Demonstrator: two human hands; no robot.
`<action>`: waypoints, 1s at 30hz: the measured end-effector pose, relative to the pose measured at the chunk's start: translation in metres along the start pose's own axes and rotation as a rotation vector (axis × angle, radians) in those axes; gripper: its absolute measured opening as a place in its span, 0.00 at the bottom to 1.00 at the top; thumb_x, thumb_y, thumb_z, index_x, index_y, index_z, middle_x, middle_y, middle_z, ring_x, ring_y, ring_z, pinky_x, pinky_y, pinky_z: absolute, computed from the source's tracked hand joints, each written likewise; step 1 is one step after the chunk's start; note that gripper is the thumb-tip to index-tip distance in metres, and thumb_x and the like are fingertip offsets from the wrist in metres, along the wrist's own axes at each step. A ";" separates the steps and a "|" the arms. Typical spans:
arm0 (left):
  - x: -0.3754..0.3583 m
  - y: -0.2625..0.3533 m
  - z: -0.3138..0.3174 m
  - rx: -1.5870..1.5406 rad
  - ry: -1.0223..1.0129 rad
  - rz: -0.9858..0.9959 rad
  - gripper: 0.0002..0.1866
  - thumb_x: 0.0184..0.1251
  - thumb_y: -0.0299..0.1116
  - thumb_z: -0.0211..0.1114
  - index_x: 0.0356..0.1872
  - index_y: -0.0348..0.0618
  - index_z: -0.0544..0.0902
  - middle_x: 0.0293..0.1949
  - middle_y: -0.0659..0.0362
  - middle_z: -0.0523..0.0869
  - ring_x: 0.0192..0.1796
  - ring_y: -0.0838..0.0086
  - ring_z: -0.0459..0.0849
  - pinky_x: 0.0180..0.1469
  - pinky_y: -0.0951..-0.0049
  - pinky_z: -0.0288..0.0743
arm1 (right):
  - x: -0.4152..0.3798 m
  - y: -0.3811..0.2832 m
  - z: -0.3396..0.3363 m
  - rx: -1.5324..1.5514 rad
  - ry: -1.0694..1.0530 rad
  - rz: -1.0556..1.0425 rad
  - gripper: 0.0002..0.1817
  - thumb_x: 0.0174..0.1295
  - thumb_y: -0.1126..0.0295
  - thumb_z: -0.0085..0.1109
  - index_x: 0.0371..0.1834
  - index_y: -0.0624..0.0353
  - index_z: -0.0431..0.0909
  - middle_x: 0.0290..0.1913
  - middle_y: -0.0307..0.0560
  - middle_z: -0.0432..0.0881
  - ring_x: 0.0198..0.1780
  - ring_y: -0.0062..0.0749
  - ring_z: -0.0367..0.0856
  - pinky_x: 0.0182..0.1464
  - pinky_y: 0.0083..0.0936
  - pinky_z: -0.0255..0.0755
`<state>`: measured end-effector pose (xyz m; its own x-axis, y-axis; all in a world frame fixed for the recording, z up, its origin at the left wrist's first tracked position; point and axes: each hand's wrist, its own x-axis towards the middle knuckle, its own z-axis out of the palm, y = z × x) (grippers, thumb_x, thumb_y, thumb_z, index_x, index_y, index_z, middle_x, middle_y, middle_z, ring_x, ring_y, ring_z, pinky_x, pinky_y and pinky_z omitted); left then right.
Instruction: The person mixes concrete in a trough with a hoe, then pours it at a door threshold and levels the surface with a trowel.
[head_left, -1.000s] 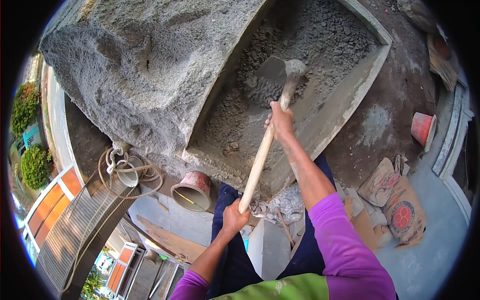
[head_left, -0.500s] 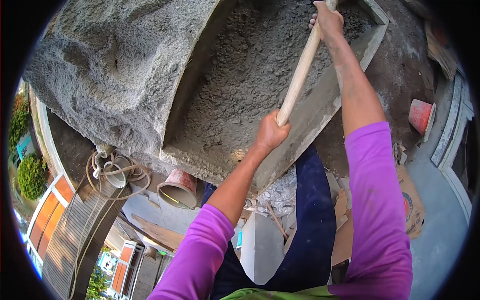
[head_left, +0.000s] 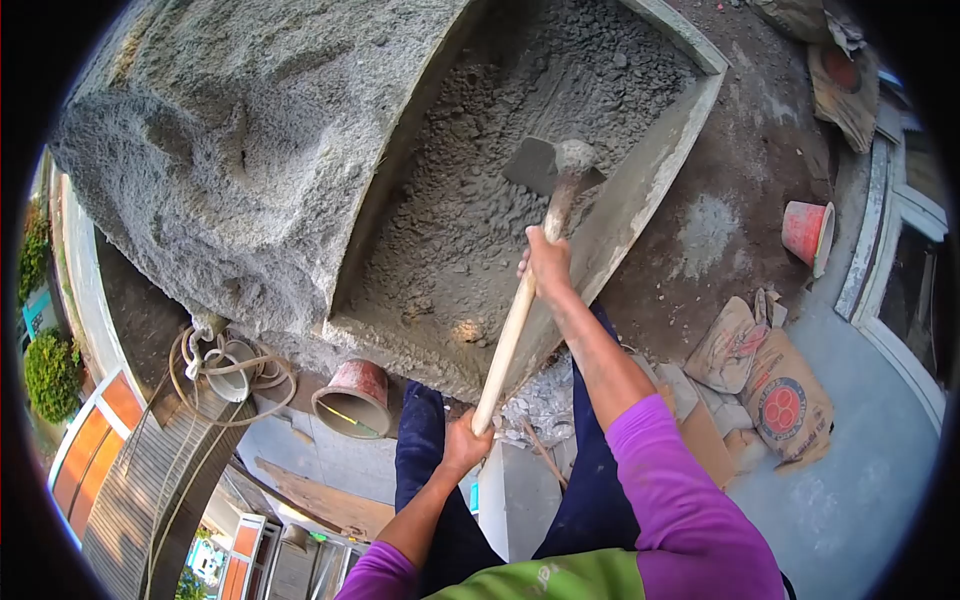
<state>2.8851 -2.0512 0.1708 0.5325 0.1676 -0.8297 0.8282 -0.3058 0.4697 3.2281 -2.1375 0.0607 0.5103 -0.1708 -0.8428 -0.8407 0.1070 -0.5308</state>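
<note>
Both of my hands are wrapped round the long wooden handle of a hoe [head_left: 512,330]. My left hand [head_left: 465,447] grips the butt end, close to my legs. Higher up the handle, my right hand [head_left: 547,262] is closed below the mud-caked head. The hoe's flat dark blade lies at the surface of grey wet mortar [head_left: 450,220]; whether its lower edge is sunk in cannot be made out. That mortar fills the bottom of a straight-walled mixing trough [head_left: 655,185] in front of me.
A big heap of grey sand [head_left: 230,170] rises against the trough's left side. Red buckets [head_left: 356,395] lie tipped left of my legs and at far right [head_left: 805,232]. Paper cement bags [head_left: 785,400] lie at right. A coiled hose [head_left: 275,365] hangs by the plank walkway [head_left: 165,480].
Both hands have pulled the hoe back toward my body and down. Its head, out of sight before, now shows over the mortar. The view has shifted slightly right.
</note>
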 end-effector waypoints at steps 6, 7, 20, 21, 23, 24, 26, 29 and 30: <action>0.118 0.076 0.042 -0.202 0.002 0.214 0.17 0.57 0.32 0.69 0.48 0.36 0.83 0.37 0.40 0.88 0.42 0.51 0.90 0.45 0.62 0.81 | 0.037 -0.128 -0.023 -0.030 0.121 -0.290 0.17 0.62 0.63 0.62 0.41 0.66 0.70 0.21 0.43 0.73 0.16 0.27 0.73 0.16 0.28 0.71; 0.158 0.100 0.048 -0.212 -0.033 0.270 0.17 0.57 0.32 0.69 0.46 0.35 0.83 0.36 0.39 0.88 0.41 0.52 0.90 0.44 0.61 0.81 | 0.059 -0.158 -0.024 -0.035 0.149 -0.423 0.18 0.61 0.63 0.62 0.39 0.68 0.70 0.22 0.44 0.74 0.17 0.27 0.74 0.17 0.29 0.71; 0.109 0.167 -0.024 0.027 0.016 0.083 0.13 0.55 0.34 0.67 0.37 0.34 0.83 0.31 0.36 0.86 0.38 0.41 0.87 0.43 0.51 0.80 | 0.122 -0.131 -0.025 0.064 0.061 -0.096 0.16 0.61 0.63 0.60 0.36 0.66 0.69 0.25 0.44 0.71 0.18 0.31 0.72 0.19 0.34 0.72; 0.089 0.161 -0.037 0.132 -0.012 0.054 0.14 0.55 0.35 0.67 0.36 0.34 0.82 0.31 0.35 0.85 0.39 0.39 0.86 0.43 0.49 0.80 | 0.110 -0.108 -0.033 0.108 0.069 -0.021 0.16 0.61 0.63 0.60 0.37 0.64 0.69 0.25 0.43 0.70 0.18 0.30 0.70 0.19 0.34 0.72; 0.040 0.142 -0.049 0.170 -0.036 -0.019 0.12 0.56 0.35 0.67 0.35 0.36 0.80 0.30 0.36 0.86 0.38 0.40 0.86 0.44 0.47 0.80 | 0.069 -0.071 -0.027 0.041 0.070 0.042 0.16 0.61 0.62 0.60 0.37 0.64 0.69 0.25 0.43 0.71 0.18 0.30 0.71 0.19 0.34 0.72; 0.016 0.131 -0.053 0.179 -0.019 -0.051 0.12 0.56 0.35 0.66 0.35 0.36 0.80 0.29 0.37 0.85 0.37 0.40 0.86 0.42 0.47 0.80 | 0.051 -0.048 -0.023 0.035 0.033 0.093 0.16 0.61 0.62 0.60 0.38 0.63 0.69 0.24 0.43 0.71 0.18 0.30 0.71 0.18 0.34 0.72; -0.028 0.105 -0.065 0.195 0.013 -0.114 0.11 0.56 0.34 0.66 0.35 0.37 0.80 0.28 0.37 0.85 0.36 0.41 0.86 0.40 0.46 0.80 | 0.019 0.008 -0.008 0.031 -0.011 0.201 0.16 0.61 0.62 0.61 0.38 0.62 0.69 0.24 0.43 0.71 0.18 0.30 0.72 0.18 0.34 0.73; -0.076 0.066 -0.098 0.296 0.039 -0.173 0.10 0.56 0.34 0.66 0.32 0.38 0.79 0.27 0.38 0.85 0.33 0.40 0.85 0.37 0.45 0.79 | -0.027 0.090 0.015 0.055 -0.018 0.345 0.16 0.61 0.61 0.61 0.40 0.61 0.69 0.23 0.44 0.72 0.18 0.31 0.73 0.18 0.35 0.74; -0.089 0.058 -0.107 0.320 0.044 -0.194 0.10 0.56 0.34 0.67 0.32 0.38 0.78 0.26 0.38 0.84 0.33 0.41 0.85 0.37 0.45 0.79 | -0.040 0.116 0.019 0.086 -0.019 0.375 0.16 0.61 0.61 0.61 0.40 0.61 0.69 0.23 0.44 0.72 0.18 0.31 0.73 0.18 0.35 0.74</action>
<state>2.9045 -1.9833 0.3039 0.3840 0.2888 -0.8770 0.8212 -0.5410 0.1814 3.1138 -2.1000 0.0316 0.1740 -0.0860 -0.9810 -0.9520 0.2402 -0.1899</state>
